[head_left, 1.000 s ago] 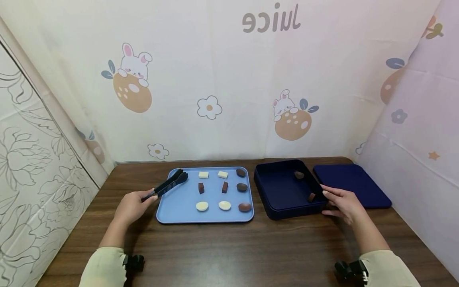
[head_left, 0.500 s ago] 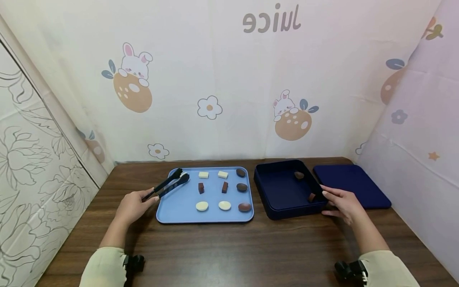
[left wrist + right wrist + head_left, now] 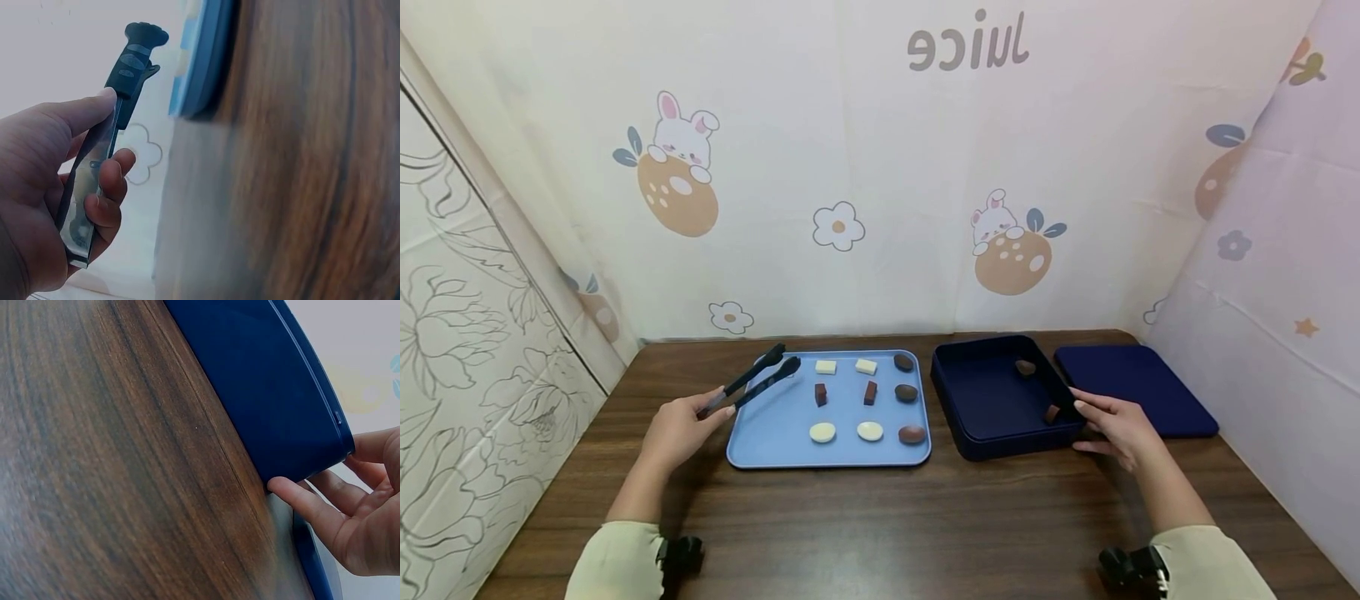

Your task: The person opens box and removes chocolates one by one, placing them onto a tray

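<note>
My left hand (image 3: 679,429) holds black-tipped metal tongs (image 3: 758,382) by their handle, and their tips are spread above the left part of the light blue tray (image 3: 767,446). White bars (image 3: 826,367), brown bars (image 3: 821,394), cream ovals (image 3: 822,432) and brown ovals (image 3: 912,434), which look like chocolates, lie in rows on it. A small pale patch shows by the tongs' tips, mostly hidden. At the near right corner of a dark blue box (image 3: 1000,446), my right hand (image 3: 1117,427) grips the wall. Inside the box lie two brown pieces (image 3: 1051,412).
Behind the right hand, a flat dark blue lid (image 3: 1138,387) lies on the brown wooden table (image 3: 880,525). A patterned cloth (image 3: 880,275) hangs along the table's back edge. Both wrists wear black camera mounts (image 3: 681,557).
The tongs' tips have spread wider apart, from almost together to a clear gap. My left hand stays in place. The right hand and the box have not visibly moved.
</note>
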`<state>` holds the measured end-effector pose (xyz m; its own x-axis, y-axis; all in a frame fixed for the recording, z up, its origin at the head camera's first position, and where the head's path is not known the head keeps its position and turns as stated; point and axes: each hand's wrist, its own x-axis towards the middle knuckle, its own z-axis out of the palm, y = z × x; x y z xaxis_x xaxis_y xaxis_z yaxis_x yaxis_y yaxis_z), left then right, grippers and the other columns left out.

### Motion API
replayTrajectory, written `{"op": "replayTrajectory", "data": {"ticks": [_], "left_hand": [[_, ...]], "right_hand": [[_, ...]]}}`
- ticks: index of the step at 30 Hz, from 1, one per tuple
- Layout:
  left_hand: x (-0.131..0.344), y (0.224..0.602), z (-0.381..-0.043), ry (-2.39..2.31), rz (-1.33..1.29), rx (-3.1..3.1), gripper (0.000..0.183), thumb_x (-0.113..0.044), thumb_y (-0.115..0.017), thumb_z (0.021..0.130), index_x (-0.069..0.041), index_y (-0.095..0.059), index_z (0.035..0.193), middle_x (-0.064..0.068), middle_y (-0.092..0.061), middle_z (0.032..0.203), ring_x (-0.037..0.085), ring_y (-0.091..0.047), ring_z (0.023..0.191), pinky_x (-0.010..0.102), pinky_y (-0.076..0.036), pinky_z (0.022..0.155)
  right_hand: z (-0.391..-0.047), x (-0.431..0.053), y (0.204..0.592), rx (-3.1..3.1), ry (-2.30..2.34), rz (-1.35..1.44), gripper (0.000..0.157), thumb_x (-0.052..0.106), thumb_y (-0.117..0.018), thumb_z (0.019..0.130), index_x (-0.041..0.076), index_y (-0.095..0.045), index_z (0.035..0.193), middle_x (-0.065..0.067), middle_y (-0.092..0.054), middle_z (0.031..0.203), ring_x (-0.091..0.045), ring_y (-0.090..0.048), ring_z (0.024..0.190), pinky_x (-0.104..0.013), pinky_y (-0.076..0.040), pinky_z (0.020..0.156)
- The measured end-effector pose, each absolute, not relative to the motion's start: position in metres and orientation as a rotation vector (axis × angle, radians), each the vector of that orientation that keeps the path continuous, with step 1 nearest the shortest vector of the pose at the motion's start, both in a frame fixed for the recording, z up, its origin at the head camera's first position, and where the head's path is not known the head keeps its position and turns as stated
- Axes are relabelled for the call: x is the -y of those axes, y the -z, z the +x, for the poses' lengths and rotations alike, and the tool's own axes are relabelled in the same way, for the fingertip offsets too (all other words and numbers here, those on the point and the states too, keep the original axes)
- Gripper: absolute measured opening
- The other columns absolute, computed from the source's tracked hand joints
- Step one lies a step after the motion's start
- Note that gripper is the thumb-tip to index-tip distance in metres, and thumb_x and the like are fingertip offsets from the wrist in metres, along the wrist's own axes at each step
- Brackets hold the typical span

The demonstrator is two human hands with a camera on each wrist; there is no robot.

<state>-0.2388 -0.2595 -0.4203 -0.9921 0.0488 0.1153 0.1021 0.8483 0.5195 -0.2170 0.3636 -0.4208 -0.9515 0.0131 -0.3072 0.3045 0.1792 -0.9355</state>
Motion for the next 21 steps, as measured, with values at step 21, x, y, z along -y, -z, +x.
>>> {"op": "replayTrajectory", "data": {"ticks": [21], "left_hand": [[0.219,0.415,-0.229,0.987,-0.212,2.855,0.049,-0.036,-0.071,0.09,-0.011,-0.064,0.131,0.0,-0.049,0.062,0.016,-0.046,0.06,0.026,-0.036,0.046]], "right_hand": [[-0.216,-0.363,0.421,-2.231,1.862,0.312,0.061,0.027,-0.052,0.103,0.002,-0.024,0.15,-0.023,0.004,0.159,-0.053,-0.001,0.139,-0.039,-0.055,0.082]]}}
